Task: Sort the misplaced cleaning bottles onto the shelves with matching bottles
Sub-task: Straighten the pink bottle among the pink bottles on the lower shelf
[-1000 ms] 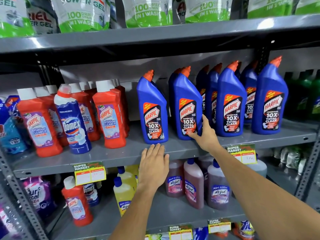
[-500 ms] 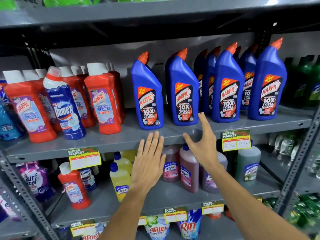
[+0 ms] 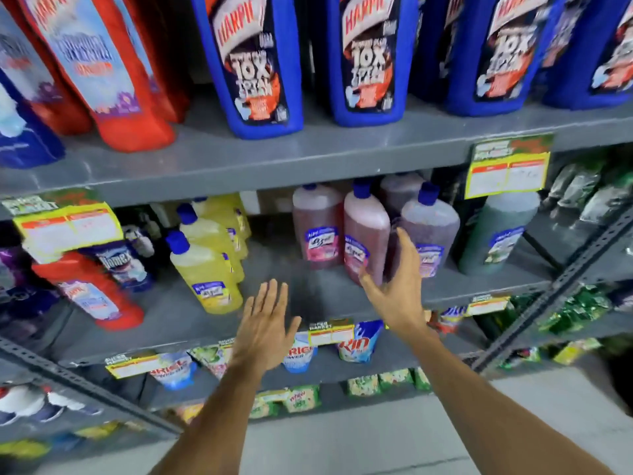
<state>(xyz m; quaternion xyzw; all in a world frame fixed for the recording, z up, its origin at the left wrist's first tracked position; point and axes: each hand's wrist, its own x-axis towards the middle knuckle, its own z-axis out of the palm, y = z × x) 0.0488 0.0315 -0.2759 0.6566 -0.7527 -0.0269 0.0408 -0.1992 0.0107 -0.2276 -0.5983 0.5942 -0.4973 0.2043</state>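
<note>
Two hands: both bare and empty, fingers spread, over the lower shelf [image 3: 308, 286].
Left hand [image 3: 263, 323]: flat and splayed near the shelf's front edge, just right of the yellow bottles [image 3: 205, 269], touching nothing.
Right hand [image 3: 394, 289]: open, thumb and fingers apart, right in front of the pink bottle [image 3: 364, 231] and purple bottle [image 3: 428, 228]; contact cannot be told through the blur.
Step in hand: by my reading, a search for the next misplaced bottle, nothing picked up yet.
Misplaced candidates: a red bottle [image 3: 92, 289] at the far left of the lower shelf, next to a Domex bottle [image 3: 120, 265]; it looks like the red bottles [image 3: 102, 63] on the upper shelf [image 3: 308, 156]. It lies well left of both hands.
Also odd: a dark blue bottle [image 3: 20, 132] at the upper left, beside the red ones, resembling the Domex below.
Blue Harpic row [image 3: 260, 63]: upright on the upper shelf, above the hands.
Next move: probably a reach leftward with the left hand, a grip round the red bottle's body, then a lift to the upper shelf.
</note>
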